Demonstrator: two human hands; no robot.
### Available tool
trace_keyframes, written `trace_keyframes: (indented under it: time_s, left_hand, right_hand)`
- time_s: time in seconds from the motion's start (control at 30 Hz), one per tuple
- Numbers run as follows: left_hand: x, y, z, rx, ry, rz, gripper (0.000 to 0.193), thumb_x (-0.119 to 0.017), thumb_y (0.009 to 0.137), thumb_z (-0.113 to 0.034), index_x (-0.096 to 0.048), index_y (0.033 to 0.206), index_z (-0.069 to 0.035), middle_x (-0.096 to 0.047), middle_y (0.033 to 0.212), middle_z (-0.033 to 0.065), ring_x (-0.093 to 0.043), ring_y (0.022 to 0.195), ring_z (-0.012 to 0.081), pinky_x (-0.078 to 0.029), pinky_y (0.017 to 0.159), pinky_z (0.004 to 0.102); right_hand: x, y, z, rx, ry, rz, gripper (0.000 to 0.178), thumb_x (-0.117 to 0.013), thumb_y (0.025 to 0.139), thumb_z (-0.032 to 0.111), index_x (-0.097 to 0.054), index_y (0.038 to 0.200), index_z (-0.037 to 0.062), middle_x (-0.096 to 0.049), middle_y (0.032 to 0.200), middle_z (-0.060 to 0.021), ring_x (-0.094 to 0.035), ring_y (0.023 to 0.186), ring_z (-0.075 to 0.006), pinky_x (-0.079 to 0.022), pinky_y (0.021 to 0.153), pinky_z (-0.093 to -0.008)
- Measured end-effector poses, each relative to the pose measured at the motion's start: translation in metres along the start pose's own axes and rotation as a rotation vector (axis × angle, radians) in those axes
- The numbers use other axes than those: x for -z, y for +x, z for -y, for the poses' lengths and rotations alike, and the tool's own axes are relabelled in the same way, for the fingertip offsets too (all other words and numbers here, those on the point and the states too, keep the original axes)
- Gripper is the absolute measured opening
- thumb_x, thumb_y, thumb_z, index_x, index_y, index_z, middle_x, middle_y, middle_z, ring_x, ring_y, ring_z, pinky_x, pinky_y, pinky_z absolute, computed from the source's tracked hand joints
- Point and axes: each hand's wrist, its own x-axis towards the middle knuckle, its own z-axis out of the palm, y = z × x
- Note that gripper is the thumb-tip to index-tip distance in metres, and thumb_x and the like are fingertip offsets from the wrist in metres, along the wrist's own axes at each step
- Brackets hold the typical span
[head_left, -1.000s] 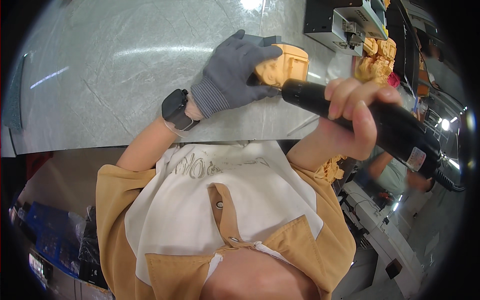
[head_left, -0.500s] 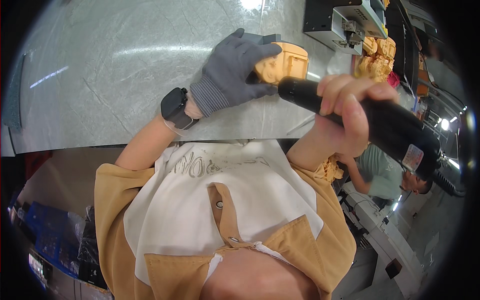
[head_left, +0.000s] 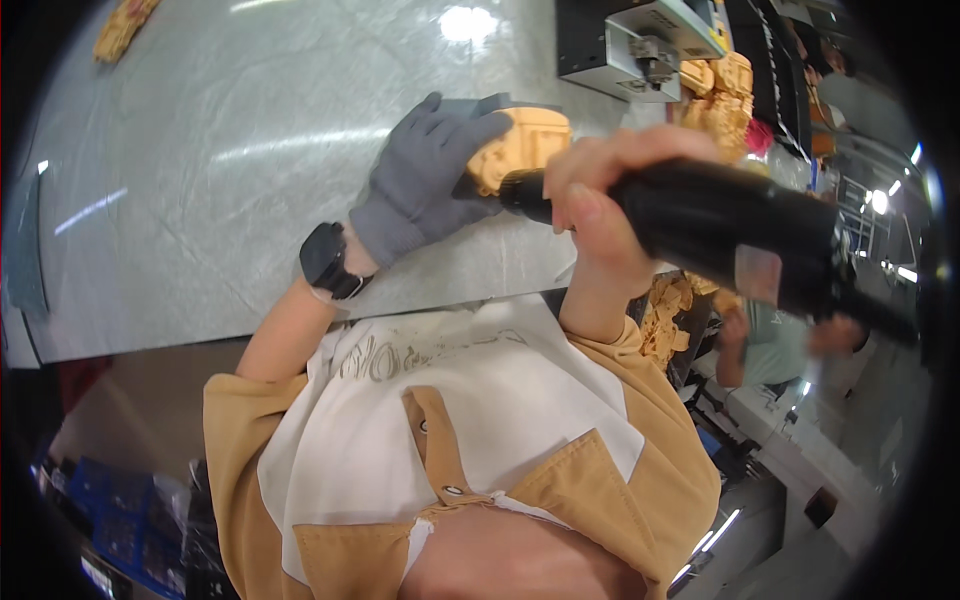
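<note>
My left hand [head_left: 422,170], in a grey knitted glove with a black watch at the wrist, is closed around an orange-yellow moulded plastic housing [head_left: 538,138]. A dark grey block [head_left: 492,103] shows behind the housing, partly hidden by the glove. My bare right hand [head_left: 610,195] is wrapped round a thick black electric screwdriver [head_left: 715,215] with a cord at its rear end. The tool lies nearly level, its front end against or just in front of the housing's near side. Its bit is hidden, so I cannot tell whether it touches a screw.
A grey metal device [head_left: 640,50] stands at the far right of the grey table [head_left: 250,230]. Several orange-yellow parts [head_left: 722,110] are heaped beside it, and another orange piece [head_left: 125,28] lies far left. A person [head_left: 775,340] works at the right. Blue crates [head_left: 120,520] stand lower left.
The screwdriver has swung to a flatter angle, its front end still by the housing. In the picture, both hands and the housing sit farther left; the table has also shifted as the view turned.
</note>
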Motion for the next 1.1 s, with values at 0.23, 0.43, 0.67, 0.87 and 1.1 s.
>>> trace_keyframes:
  time_s: [0.23, 0.43, 0.67, 0.87, 1.1]
  left_hand:
    - [0.001, 0.003, -0.004, 0.034, -0.008, 0.026, 0.075, -0.081, 0.057, -0.021, -0.045, 0.123, -0.015, -0.057, 0.103, 0.0090, -0.054, 0.102, 0.0280, -0.030, 0.104, 0.0492]
    - [0.000, 0.002, -0.004, 0.033, -0.006, 0.036, 0.076, -0.080, 0.059, -0.024, -0.043, 0.125, -0.012, -0.056, 0.109, 0.0099, -0.053, 0.104, 0.0281, -0.030, 0.104, 0.0486]
    - [0.005, 0.001, -0.005, 0.075, -0.008, 0.093, 0.078, -0.079, 0.060, -0.026, -0.041, 0.127, -0.011, -0.055, 0.112, 0.0098, -0.052, 0.105, 0.0285, -0.030, 0.105, 0.0479]
    - [0.003, -0.001, -0.003, 0.071, -0.086, 0.007, 0.083, -0.080, 0.058, -0.026, -0.040, 0.128, -0.010, -0.054, 0.118, 0.0093, -0.052, 0.105, 0.0289, -0.029, 0.105, 0.0469]
    - [0.003, 0.000, -0.001, 0.063, -0.045, 0.005, 0.081, -0.080, 0.060, -0.027, -0.040, 0.128, -0.010, -0.055, 0.112, 0.0081, -0.053, 0.102, 0.0268, -0.033, 0.103, 0.0462]
  right_hand:
    - [0.103, 0.049, 0.006, 0.245, 0.319, -0.574, 0.038, -0.052, 0.068, -0.003, -0.045, 0.105, 0.0005, -0.048, 0.057, -0.0056, -0.048, 0.044, -0.0169, -0.045, 0.050, -0.0328]
    - [0.136, 0.097, -0.040, 0.109, -0.112, -0.609, 0.033, -0.057, 0.065, -0.007, -0.047, 0.095, -0.0016, -0.050, 0.063, -0.0084, -0.053, 0.053, -0.0201, -0.047, 0.058, -0.0336]
    - [0.069, 0.032, 0.008, 0.123, 0.240, -0.266, 0.034, -0.051, 0.068, -0.002, -0.044, 0.101, -0.0040, -0.047, 0.059, -0.0092, -0.047, 0.046, -0.0186, -0.044, 0.052, -0.0365]
    - [0.025, 0.044, -0.001, 0.240, 0.069, -0.157, 0.034, -0.050, 0.070, -0.004, -0.041, 0.103, -0.0047, -0.051, 0.063, -0.0120, -0.050, 0.051, -0.0180, -0.046, 0.054, -0.0337]
    - [0.011, 0.056, -0.016, 0.024, 0.223, -0.088, 0.034, -0.051, 0.069, -0.005, -0.046, 0.102, -0.0001, -0.051, 0.064, -0.0111, -0.048, 0.050, -0.0202, -0.042, 0.057, -0.0379]
